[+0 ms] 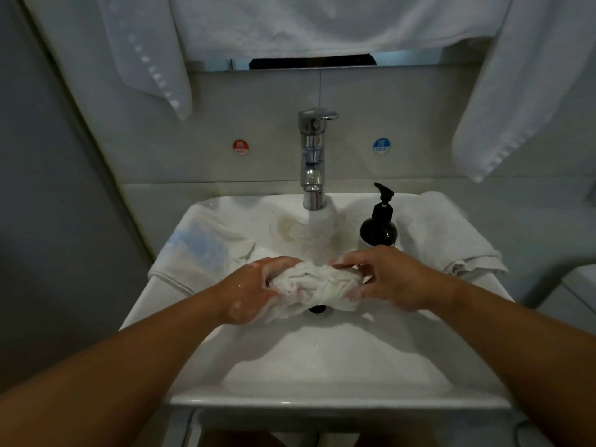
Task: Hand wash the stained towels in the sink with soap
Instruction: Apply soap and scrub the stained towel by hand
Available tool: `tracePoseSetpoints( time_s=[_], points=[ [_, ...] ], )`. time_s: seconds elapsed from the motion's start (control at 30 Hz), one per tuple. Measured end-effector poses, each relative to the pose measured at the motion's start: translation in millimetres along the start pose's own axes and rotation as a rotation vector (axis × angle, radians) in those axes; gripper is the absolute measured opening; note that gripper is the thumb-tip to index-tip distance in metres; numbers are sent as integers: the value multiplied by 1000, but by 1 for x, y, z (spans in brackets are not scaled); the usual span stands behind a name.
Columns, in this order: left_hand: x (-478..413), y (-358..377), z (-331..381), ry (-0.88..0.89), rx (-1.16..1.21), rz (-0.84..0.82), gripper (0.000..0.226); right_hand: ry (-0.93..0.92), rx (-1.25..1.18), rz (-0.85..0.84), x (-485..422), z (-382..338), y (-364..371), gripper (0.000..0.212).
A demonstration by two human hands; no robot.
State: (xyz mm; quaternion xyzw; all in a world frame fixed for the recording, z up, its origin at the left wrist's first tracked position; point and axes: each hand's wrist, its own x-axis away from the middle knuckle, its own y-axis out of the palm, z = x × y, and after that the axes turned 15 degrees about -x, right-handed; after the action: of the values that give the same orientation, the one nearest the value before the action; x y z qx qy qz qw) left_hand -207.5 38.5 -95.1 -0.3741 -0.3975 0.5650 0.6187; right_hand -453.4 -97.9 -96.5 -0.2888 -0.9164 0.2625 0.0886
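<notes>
**Inspector:** Position of the work item?
**Assistant:** A white towel (317,285), twisted into a rope and sudsy, with faint pink spots near its left end, is held inside the white sink (322,366). It sits just above the dark drain (317,308). The chrome faucet (312,156) is running, and its stream comes down at the towel's middle.
**Inspector:** Hands?
**Assistant:** The left hand (254,285) has fingers and thumb curled tight round the towel's left end. The right hand (387,279) grips the right end, fingers bent over it. There is foam on both.
**Inspector:** Other items?
**Assistant:** A black pump bottle (378,227) stands on the back ledge, right of the faucet. A blue-stained towel (196,250) is draped over the sink's left rim, and a folded towel (445,233) lies on the right rim. A red HOT sticker (240,146) and a blue COLD sticker (382,145) flank the faucet on the tiled wall
</notes>
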Motion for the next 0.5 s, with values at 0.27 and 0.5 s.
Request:
tracePoseSetpoints(
  time_s=[0.27, 0.5],
  points=[
    [-7, -4, -1, -74, 131, 310, 36, -41, -335, 48, 6, -10, -17, 54],
    [-5, -5, -3, -83, 103, 303, 24, 31, -386, -35, 8, -8, -18, 51]
  ],
)
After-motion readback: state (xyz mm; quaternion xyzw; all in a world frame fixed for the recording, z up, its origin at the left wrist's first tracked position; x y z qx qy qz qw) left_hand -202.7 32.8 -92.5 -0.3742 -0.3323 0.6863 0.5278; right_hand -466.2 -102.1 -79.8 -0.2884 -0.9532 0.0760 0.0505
